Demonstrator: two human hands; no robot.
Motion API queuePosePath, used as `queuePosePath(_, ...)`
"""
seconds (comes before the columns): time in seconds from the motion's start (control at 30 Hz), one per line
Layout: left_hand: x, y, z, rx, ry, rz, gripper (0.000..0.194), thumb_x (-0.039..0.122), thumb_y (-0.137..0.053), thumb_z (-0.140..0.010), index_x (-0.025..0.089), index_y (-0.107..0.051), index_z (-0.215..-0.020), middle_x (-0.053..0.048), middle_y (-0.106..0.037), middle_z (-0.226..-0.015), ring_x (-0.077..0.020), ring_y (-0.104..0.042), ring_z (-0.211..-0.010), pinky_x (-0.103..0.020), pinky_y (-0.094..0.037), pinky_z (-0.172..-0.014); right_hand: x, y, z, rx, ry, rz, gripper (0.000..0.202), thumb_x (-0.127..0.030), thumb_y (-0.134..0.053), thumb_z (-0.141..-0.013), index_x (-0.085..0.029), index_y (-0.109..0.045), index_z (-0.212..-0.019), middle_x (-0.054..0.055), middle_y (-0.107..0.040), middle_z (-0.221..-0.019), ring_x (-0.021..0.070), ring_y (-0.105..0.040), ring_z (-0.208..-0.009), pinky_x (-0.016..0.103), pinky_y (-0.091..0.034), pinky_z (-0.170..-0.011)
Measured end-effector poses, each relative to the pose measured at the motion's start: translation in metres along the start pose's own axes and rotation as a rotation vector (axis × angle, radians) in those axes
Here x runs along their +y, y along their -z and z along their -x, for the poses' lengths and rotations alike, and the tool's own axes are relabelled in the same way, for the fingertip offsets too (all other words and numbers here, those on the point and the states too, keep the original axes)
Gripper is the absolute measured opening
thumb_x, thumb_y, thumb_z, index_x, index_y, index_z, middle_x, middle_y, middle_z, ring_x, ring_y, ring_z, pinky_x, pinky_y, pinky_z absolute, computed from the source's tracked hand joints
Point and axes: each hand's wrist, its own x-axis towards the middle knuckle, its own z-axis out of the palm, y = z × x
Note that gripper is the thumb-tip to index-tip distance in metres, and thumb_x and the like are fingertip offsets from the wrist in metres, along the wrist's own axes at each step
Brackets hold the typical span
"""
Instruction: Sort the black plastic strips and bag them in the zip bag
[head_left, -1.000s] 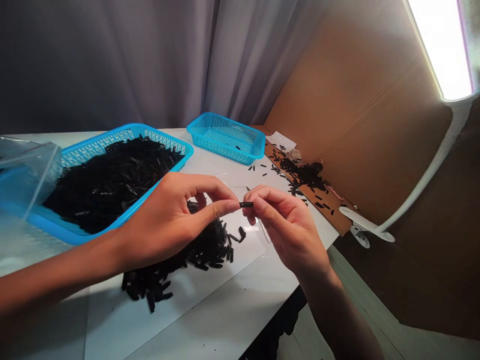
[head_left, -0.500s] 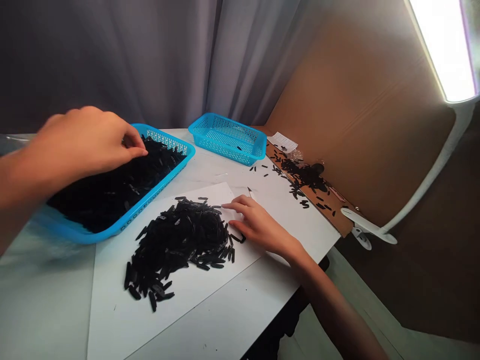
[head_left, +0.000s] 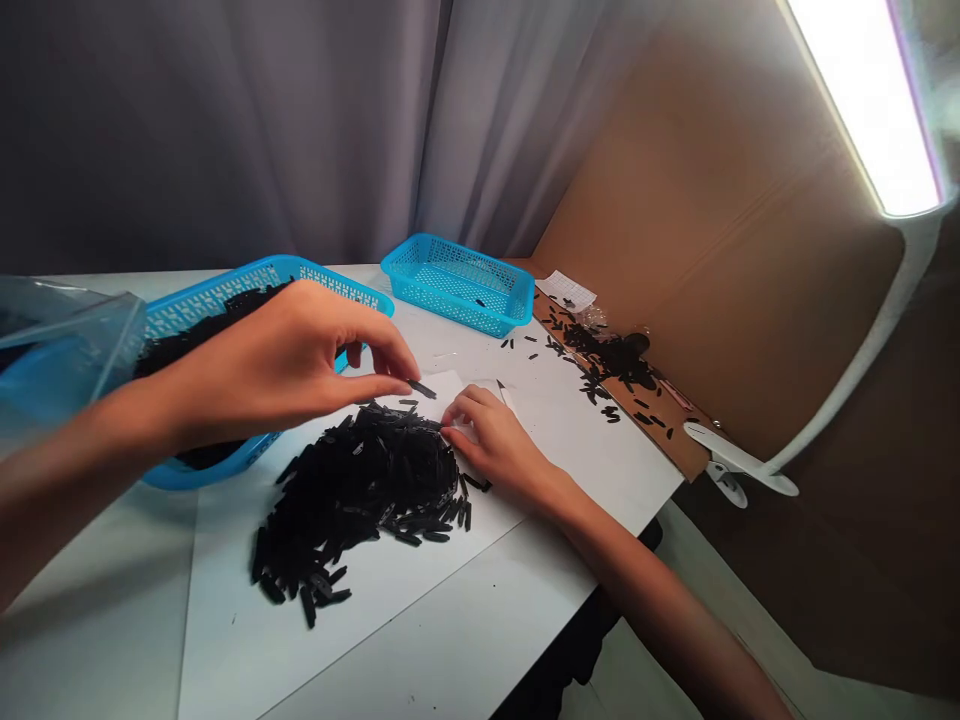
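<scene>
Black, narrow, flat piece, pinched between thumb and forefinger of the left hand. This hand has shifted from over the large blue basket to above the pile; another piece thus appears ready for handling. The right hand, fingers curled nearly together, meets the pile's edge; its grip cannot be told. Slender, dull-to-glossy pieces overlap on a smooth white sheet; the basket is perforated.

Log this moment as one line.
left hand: pinching black piece | right hand: at edge of black pile | pile: on white sheet | larger blue basket: partly behind left hand
</scene>
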Motion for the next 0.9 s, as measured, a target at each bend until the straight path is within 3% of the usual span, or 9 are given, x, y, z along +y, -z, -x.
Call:
queuePosePath(0.13,0.007,-0.004,0.004,0.070,-0.136,0.029,0.005,0.031,-0.077,-0.086,0.029,-0.078,-0.090,0.006,-0.077,-0.083,-0.0121,-0.065,-0.070,-0.022,-0.047,-0.062,0.001,0.000,0.002,0.052,0.000,0.000,0.007,-0.013,-0.059,-0.094,-0.018,-0.062,-0.090,0.007,-0.062,-0.095,0.0205,-0.059,-0.090,0.034,-0.047,-0.081)
queuePosePath(0.33,0.012,-0.003,0.005,0.136,-0.202,0.060,0.007,0.036,-0.080,-0.084,0.029,-0.078,-0.084,0.006,-0.075,-0.075,-0.0108,-0.064,-0.062,-0.022,-0.046,-0.055,0.004,-0.003,0.003,0.045,0.045,0.022,0.010,-0.016,-0.066,-0.092,-0.018,-0.064,-0.101,0.008,-0.065,-0.103,0.0230,-0.059,-0.097,0.036,-0.047,-0.086)
queuePosePath(0.6,0.019,0.000,0.005,0.185,-0.296,0.077,0.006,0.030,-0.080,-0.084,0.025,-0.078,-0.082,0.004,-0.075,-0.072,-0.0097,-0.065,-0.060,-0.022,-0.050,-0.055,0.004,-0.011,0.003,0.112,0.056,0.091,0.010,-0.013,-0.055,-0.094,-0.018,-0.059,-0.087,0.009,-0.061,-0.093,0.0234,-0.056,-0.087,0.036,-0.045,-0.079)
queuePosePath(0.9,0.021,0.001,0.003,0.211,-0.362,0.072,0.008,0.027,-0.080,-0.085,0.022,-0.075,-0.082,0.006,-0.074,-0.070,-0.0072,-0.063,-0.060,-0.020,-0.050,-0.058,0.002,-0.006,0.005,0.137,0.068,0.092,0.007,-0.023,-0.059,-0.097,-0.018,-0.061,-0.092,0.008,-0.063,-0.094,0.0233,-0.057,-0.087,0.036,-0.046,-0.076)
